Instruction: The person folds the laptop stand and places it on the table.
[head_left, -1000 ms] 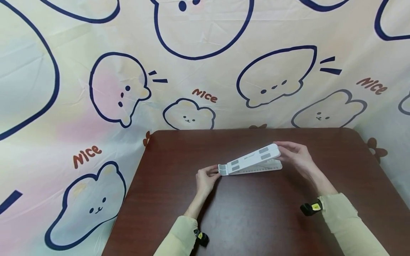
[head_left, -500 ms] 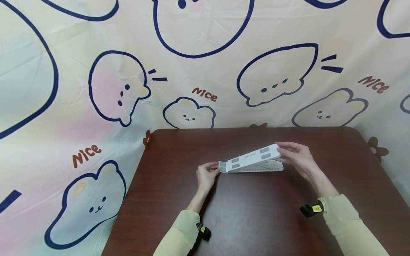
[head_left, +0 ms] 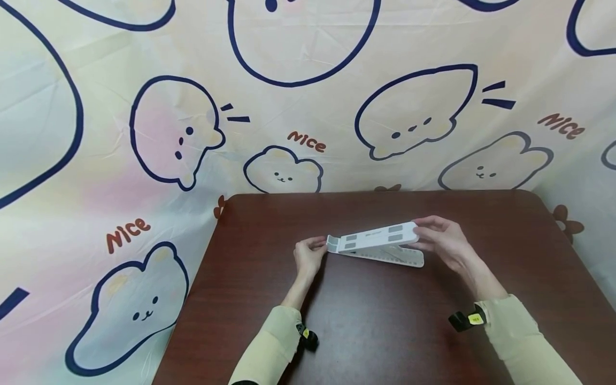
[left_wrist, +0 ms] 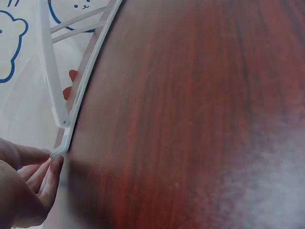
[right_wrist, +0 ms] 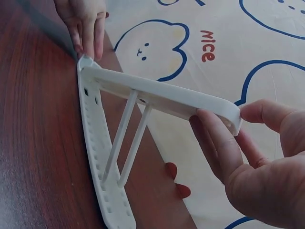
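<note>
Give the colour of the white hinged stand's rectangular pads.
The pads are grey, clearest in the head view.

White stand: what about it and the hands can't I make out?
Head view: marking on the stand, too small to read; strut tops, hidden by the upper panel.
Left wrist view: stand's far ends, cut by the top edge; left hand, by the left edge.

The white folding laptop stand [head_left: 372, 242] has turned: its hinged end, with the left hand [head_left: 308, 258], sits higher in the head view than a second ago, while the free end of the slotted base rail [head_left: 408, 257] has swung nearer the person. The right hand [head_left: 446, 241] has dipped slightly with the upper rail [head_left: 380, 236].
</note>
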### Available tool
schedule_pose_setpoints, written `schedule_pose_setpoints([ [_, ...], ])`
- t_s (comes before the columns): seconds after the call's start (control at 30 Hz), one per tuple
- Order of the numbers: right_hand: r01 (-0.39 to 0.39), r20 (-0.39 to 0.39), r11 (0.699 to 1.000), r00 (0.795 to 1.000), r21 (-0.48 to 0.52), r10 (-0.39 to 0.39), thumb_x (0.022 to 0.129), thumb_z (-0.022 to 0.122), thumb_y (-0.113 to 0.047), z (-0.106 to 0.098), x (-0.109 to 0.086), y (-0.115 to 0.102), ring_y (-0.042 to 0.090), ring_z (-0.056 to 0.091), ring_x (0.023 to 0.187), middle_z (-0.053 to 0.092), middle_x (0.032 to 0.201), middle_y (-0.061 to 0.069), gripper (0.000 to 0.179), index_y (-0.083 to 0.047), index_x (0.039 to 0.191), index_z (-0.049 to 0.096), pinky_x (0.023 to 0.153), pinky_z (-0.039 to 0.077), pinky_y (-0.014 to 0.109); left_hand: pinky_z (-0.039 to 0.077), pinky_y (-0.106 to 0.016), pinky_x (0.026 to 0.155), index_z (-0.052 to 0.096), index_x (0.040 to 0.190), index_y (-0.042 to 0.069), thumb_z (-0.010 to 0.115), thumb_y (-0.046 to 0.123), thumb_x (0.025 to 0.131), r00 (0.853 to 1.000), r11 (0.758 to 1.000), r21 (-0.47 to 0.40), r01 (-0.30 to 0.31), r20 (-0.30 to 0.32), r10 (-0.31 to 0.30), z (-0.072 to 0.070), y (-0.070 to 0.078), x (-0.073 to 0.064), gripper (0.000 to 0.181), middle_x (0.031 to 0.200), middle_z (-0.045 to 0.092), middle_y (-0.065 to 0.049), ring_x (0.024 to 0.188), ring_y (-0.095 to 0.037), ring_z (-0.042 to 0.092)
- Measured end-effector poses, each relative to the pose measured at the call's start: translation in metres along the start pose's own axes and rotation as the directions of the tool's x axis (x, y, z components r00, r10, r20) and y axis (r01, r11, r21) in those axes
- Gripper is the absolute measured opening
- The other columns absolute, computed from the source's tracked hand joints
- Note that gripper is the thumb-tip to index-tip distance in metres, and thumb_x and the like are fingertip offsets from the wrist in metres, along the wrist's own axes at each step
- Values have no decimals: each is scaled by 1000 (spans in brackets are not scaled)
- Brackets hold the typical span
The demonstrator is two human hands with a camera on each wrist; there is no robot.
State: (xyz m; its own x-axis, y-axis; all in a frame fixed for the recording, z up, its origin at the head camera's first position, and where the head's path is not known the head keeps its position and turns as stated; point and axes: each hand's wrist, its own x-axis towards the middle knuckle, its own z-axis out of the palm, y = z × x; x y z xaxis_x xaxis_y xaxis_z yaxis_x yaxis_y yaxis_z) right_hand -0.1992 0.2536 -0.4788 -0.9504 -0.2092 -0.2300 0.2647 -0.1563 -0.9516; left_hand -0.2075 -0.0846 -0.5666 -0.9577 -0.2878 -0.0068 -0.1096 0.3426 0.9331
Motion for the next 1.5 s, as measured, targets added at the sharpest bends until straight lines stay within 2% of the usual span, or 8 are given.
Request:
schedule_pose_setpoints([
  [0.37,-41,45,998,998,36,40,106,70,-2,8,-2,8,8,77,104,74,116,-8,21,-15,122,72,95,67,31,69,-39,87,85,112,-2,82,-3,93,996,999,-32,19,-86,-22,7,5,13,20,104,86,-18,97,-33,84],
  [0.6,-37,77,999,996,20,35,106,69,-2,15,-7,13,7,77,109,76,119,-8,48,10,150,54,98,66,30,68,-38,86,84,114,-3,79,-3,92,995,999,-53,-3,-101,-2,10,5,17,22,105,85,-19,98,-34,84],
  [0.77,-15,82,1000,997,6,14,107,68,-2,19,-11,17,5,75,110,74,121,-9,57,15,156,44,100,65,30,66,-31,78,87,110,4,78,4,90,991,998,-33,-56,-124,51,21,-26,34,22,103,86,-14,91,-24,83],
  [0.93,-6,75,1000,997,-15,7,107,70,-4,19,-12,18,5,75,110,73,123,-7,49,9,151,54,100,65,30,66,-35,88,89,109,15,76,14,95,993,1000,-6,-26,-113,25,31,-54,50,20,107,87,-5,99,-18,83],
  [1.1,16,64,985,998,-174,-5,110,70,-19,18,-12,18,1,72,112,68,133,-4,54,5,155,53,103,64,27,65,-40,92,88,113,20,70,14,98,991,994,42,-98,-86,102,32,-67,52,25,115,86,-1,107,-17,81],
  [1.2,50,42,947,998,-317,-38,113,64,-35,14,-13,20,0,72,115,63,148,9,59,1,158,51,103,60,19,65,-41,96,87,117,19,67,11,100,970,969,110,-219,-82,229,30,-69,49,27,120,85,-1,115,-17,78],
  [1.3,100,9,878,994,-469,-108,116,56,-43,7,-13,24,15,76,122,59,157,21,58,-2,157,55,104,56,17,64,-41,101,84,123,15,66,10,102,931,915,202,-348,-37,363,27,-68,45,28,124,83,-4,121,-21,78],
  [1.5,217,54,622,962,-752,-269,114,63,-25,-5,-8,51,48,55,148,61,156,27,46,0,153,59,120,48,63,63,-45,108,72,144,10,70,19,105,861,730,460,-505,204,467,18,-68,31,40,143,75,-10,134,-28,72],
])
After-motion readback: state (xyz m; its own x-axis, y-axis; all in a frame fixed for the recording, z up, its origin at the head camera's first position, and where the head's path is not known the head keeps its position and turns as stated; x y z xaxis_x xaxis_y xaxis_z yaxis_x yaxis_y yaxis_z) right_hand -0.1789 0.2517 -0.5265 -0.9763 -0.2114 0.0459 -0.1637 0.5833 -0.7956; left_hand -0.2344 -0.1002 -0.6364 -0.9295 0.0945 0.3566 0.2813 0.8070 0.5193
